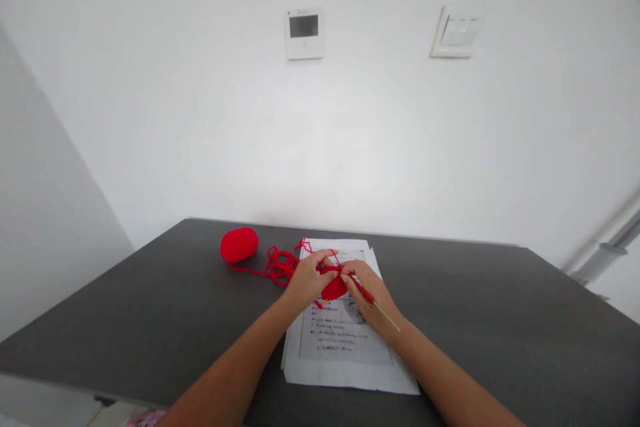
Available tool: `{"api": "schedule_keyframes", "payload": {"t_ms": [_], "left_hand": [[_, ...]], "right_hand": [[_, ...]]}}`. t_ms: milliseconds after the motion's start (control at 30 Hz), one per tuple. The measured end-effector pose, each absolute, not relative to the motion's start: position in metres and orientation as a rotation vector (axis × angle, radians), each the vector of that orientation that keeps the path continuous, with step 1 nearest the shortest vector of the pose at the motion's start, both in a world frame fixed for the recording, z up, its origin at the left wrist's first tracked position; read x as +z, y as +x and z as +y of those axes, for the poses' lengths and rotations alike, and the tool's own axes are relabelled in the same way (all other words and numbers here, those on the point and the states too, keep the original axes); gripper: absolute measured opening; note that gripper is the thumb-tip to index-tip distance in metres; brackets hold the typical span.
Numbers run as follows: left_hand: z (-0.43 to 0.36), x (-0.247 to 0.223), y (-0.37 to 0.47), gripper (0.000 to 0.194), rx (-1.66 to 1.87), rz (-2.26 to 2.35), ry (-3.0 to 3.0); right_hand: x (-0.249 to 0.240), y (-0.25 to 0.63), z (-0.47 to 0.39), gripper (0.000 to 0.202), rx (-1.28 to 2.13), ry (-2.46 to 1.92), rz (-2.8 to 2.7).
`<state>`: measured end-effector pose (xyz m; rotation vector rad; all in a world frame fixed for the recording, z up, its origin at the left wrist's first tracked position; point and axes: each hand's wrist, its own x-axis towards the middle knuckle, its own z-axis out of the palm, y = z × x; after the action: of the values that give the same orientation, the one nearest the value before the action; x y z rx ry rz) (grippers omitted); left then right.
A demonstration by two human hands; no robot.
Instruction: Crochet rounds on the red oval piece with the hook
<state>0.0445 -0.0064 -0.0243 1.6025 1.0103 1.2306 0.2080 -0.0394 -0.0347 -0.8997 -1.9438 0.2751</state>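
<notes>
My left hand is closed on a small red yarn piece, its fingers bent at the top edge. A strand of red yarn rises near its raised fingertip. My right hand pinches a thin needle, red along the middle and pale at the rear end, which slants down to the right across the hand. Whether it is a crochet hook or a knitting needle, I cannot tell. The fingertips of both hands nearly meet at the piece, and the needle's front tip is hidden there.
A red yarn ball lies to the left, its strand running into a loose yarn tangle. Printed paper sheets lie under my hands on the dark table. Behind stands a white wall with a control panel and a switch.
</notes>
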Motion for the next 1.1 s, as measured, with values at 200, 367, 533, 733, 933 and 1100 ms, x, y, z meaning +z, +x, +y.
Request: {"api": "schedule_keyframes", "payload": {"t_ms": [200, 367, 533, 733, 933, 1100], "left_hand": [[-0.01, -0.022, 0.05, 0.04, 1.114, 0.732, 1.086], [-0.011, -0.017, 0.044, 0.039, 0.899, 0.591, 0.98], [-0.009, -0.018, 0.038, 0.042, 0.868, 0.625, 1.009], [-0.006, -0.022, 0.036, 0.049, 0.835, 0.65, 1.066], [-0.004, -0.02, 0.033, 0.051, 0.816, 0.669, 1.102], [-0.003, -0.015, 0.026, 0.052, 0.834, 0.69, 1.113]], "right_hand": [[-0.038, 0.2, -0.039, 0.01, 0.02, -0.772, -1.976], [-0.04, 0.207, -0.036, 0.012, 0.171, -0.689, -1.977], [-0.038, 0.211, -0.038, 0.011, 0.324, -0.75, -1.957], [-0.031, 0.212, -0.04, 0.012, 0.381, -0.728, -1.991], [-0.024, 0.217, -0.038, 0.014, 0.276, -0.63, -2.005], [-0.021, 0.218, -0.04, 0.015, 0.252, -0.604, -1.968]]}}
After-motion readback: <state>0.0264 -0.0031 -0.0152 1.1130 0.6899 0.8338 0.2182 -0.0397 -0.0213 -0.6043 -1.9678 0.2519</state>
